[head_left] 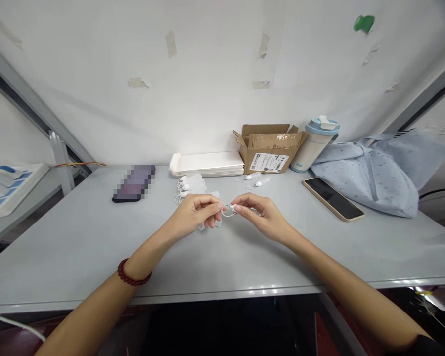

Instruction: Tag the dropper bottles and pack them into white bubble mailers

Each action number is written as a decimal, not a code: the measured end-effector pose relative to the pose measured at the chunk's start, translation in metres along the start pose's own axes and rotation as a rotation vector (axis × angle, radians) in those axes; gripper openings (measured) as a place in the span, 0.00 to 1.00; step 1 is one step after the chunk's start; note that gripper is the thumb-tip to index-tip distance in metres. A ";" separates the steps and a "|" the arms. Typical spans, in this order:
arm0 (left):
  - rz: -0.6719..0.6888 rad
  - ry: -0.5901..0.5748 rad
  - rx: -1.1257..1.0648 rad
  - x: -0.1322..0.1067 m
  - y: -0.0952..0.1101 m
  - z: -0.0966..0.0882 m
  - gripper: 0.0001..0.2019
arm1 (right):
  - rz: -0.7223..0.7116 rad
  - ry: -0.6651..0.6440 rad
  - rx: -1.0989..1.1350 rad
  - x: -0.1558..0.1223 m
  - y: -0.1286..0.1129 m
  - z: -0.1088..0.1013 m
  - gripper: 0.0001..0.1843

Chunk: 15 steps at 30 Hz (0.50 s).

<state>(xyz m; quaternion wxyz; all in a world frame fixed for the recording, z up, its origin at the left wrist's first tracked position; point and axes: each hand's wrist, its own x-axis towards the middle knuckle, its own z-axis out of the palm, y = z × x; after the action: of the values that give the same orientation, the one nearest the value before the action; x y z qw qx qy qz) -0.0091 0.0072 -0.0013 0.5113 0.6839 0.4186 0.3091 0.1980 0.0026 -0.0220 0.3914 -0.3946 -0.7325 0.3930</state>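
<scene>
My left hand (pixel 193 216) is closed in a pinch on one end of a thin white cord (pixel 228 215), which hangs in a small loop between my hands. In the fingertips of my right hand (pixel 264 215) is the white tip of a small tube (pixel 234 208) that the cord runs to; my fingers hide most of its body. Behind my left hand lies a cluster of similar white tubes (pixel 193 183) with cord loops, partly covered by the fingers. Two more tubes, one farther back (pixel 253 175) and one nearer (pixel 262 182), rest beyond my right hand.
Along the wall stand a stack of white flat packs (pixel 211 164), an opened cardboard box (pixel 269 153) and a lidded tumbler (pixel 313 146). A phone (pixel 333 199) and a light-blue cloth bag (pixel 371 173) lie right. Far left is a pixelated dark device (pixel 135 183) on the grey table (pixel 222 267).
</scene>
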 end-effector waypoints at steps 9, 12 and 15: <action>-0.002 -0.001 0.054 -0.001 0.002 0.001 0.12 | -0.033 -0.009 0.067 0.000 0.003 0.000 0.11; 0.002 -0.003 0.049 0.000 0.001 0.001 0.13 | -0.035 -0.011 0.075 0.001 0.003 0.000 0.11; 0.004 -0.005 0.041 -0.001 0.002 0.002 0.13 | -0.036 -0.016 0.069 0.001 0.002 0.001 0.11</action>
<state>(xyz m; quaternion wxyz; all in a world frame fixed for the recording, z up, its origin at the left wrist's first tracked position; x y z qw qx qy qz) -0.0074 0.0056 -0.0003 0.4976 0.6959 0.4221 0.2999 0.1976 0.0037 -0.0235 0.4061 -0.3644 -0.7287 0.4138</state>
